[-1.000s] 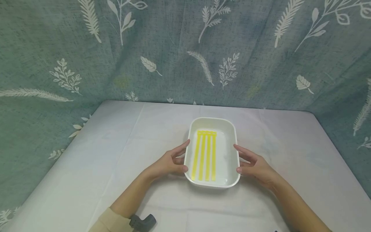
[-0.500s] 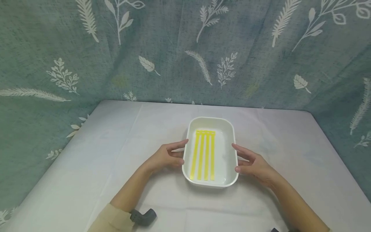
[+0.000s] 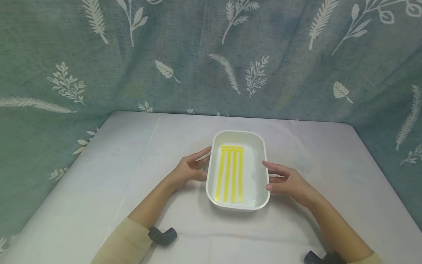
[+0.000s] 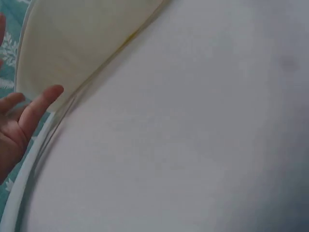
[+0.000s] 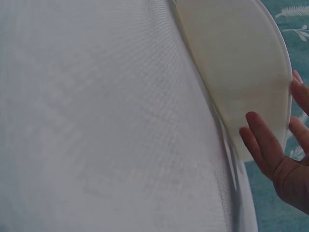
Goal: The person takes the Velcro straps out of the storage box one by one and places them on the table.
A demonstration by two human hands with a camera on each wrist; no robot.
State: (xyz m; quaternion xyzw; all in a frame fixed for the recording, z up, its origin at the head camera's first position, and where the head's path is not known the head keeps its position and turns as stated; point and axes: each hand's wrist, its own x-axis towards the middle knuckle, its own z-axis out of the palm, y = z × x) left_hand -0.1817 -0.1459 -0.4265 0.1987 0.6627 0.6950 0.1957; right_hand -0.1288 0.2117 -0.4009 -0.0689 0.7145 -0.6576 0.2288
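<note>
White dish (image 3: 255,176), with its surroundings. Head view: the dish stands on the white-covered table (image 3: 230,242), about midway between left and right, its long sides running near to far. Four yellow strips (image 3: 234,174) lie side by side in its left part, their broader ends toward the far wall; bare floor shows to the right of them. To the left, the left hand (image 3: 188,170) has its fingers spread and extended at the dish's left side, gripping nothing; whether its tips touch the wall, I cannot tell. To the right, the right hand (image 3: 291,183) is likewise loosely spread, with a fingertip and, nearer, the thumb tip appearing to meet the right rim, without curling round it.

Left wrist view: the dish's pale outer wall shows beside the partly visible left hand, one digit stretched toward the wall; contact remains uncertain.

Right wrist view: the straight fingers of the right hand overlap the outer wall, parted from one another. Nothing is clasped.

The step in hand appears to be placing or steadying the dish. The next move probably calls for equal care on both sides, whether pressing inward or drawing away, lest the strips slide.
</note>
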